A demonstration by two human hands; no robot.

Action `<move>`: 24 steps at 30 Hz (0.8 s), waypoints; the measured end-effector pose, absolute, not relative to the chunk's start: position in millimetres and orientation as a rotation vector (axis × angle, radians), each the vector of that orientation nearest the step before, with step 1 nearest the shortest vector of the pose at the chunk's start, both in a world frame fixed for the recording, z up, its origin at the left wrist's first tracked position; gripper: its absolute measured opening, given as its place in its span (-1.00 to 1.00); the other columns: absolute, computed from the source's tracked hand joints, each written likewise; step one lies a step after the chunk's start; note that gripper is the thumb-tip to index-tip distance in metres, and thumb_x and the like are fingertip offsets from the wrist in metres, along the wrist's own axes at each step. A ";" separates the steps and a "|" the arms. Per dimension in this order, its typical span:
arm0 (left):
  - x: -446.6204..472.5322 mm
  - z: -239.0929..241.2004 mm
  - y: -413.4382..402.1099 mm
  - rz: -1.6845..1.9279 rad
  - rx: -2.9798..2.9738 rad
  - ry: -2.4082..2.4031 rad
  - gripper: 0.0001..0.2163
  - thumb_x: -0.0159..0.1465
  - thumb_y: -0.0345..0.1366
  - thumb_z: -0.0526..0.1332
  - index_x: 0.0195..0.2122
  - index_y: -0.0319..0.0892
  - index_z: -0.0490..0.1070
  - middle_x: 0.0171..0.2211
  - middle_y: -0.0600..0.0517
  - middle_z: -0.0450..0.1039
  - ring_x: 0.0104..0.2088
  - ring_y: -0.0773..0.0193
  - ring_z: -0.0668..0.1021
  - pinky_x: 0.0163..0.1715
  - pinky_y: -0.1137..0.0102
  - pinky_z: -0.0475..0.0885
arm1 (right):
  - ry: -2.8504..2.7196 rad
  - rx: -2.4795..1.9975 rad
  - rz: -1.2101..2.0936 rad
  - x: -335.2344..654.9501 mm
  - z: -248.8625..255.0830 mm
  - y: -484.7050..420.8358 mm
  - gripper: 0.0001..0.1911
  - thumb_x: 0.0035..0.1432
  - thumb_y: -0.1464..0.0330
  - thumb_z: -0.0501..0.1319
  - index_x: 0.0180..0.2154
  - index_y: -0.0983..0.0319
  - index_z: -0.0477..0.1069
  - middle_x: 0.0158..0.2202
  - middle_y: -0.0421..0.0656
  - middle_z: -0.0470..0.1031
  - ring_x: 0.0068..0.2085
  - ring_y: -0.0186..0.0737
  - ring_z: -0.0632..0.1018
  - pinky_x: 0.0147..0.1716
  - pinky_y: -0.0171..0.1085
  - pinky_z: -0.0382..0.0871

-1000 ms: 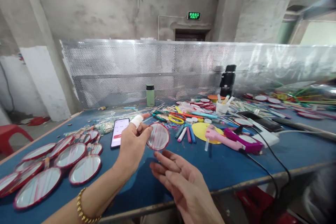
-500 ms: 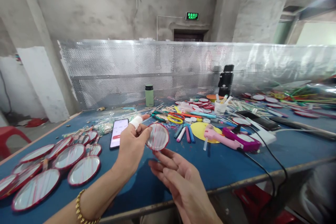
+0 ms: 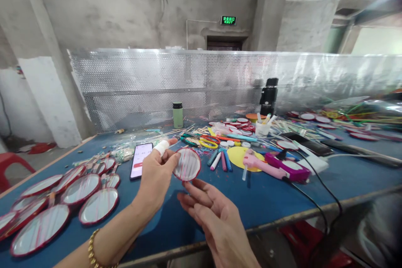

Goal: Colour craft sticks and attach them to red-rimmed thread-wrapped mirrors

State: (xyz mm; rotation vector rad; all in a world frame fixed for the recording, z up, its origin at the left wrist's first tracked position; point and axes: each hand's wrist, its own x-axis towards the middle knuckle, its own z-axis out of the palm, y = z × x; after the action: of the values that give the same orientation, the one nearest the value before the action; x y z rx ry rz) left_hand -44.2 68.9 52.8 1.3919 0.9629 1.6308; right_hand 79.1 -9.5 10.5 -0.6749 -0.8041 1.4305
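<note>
Between thumb and fingers, my left hand [image 3: 157, 171] pinches a small round disc [image 3: 187, 164] with a red rim and a pale, streaked, glossy face. White wrapping covers one finger of that hand. The disc is held up over the table, its face towards me. Just below it is my right hand [image 3: 213, 213], palm turned inward and fingers apart. Its fingertips are at the disc's lower edge; whether they touch it I cannot tell. On the left lie several larger red-rimmed discs [image 3: 83, 188], some with wooden sticks. A lit phone [image 3: 140, 161] lies behind my left wrist.
On the blue tabletop [image 3: 176, 226] are markers [image 3: 223, 161], yellow-handled scissors [image 3: 208, 144], a yellow disc [image 3: 234, 155], a pink glue gun [image 3: 262, 163] with a black cable, and a purple box [image 3: 289, 167]. Farther back stand a green bottle [image 3: 177, 116], a black flask [image 3: 269, 97] and a perforated metal screen [image 3: 141, 79].
Both hands and the held disc keep nearly the same pose. The whole view has shifted very slightly.
</note>
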 end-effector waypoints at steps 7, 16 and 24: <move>-41.2 50.0 68.7 1.591 1.379 0.926 -0.57 0.18 -0.24 0.33 0.07 -0.20 0.37 -0.55 0.23 0.23 -0.51 0.40 0.29 -0.48 0.48 0.23 | -0.712 -0.590 1.501 83.4 13.2 -5.6 -0.44 -0.09 0.48 0.41 0.01 0.35 0.43 0.04 0.09 0.57 -0.05 -0.03 0.63 0.15 -0.03 0.36; -39.5 45.7 70.5 1.531 1.419 0.967 -0.55 0.18 -0.20 0.35 0.07 -0.20 0.38 -0.52 0.23 0.21 -0.49 0.40 0.28 -0.47 0.50 0.21 | -0.728 -0.598 1.465 97.2 23.8 -0.9 -0.49 -0.09 0.47 0.32 -0.02 0.36 0.45 -0.08 0.04 0.61 -0.09 -0.07 0.58 -0.04 -0.14 0.41; -44.0 45.2 76.5 1.535 1.555 1.015 -0.62 0.23 -0.23 0.30 0.06 -0.20 0.38 -0.53 0.24 0.14 -0.51 0.40 0.23 -0.49 0.48 0.15 | -1.171 -0.932 0.726 116.2 26.0 8.2 -0.87 0.17 0.36 0.25 -0.21 0.22 0.47 -0.29 -0.15 0.51 -0.29 -0.25 0.50 -0.28 -0.30 0.38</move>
State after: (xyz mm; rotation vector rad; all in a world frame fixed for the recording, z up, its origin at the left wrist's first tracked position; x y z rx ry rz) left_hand -44.0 76.5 45.2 1.5555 1.0147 1.5349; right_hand 116.2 8.2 26.0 -0.9321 -1.1707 0.7261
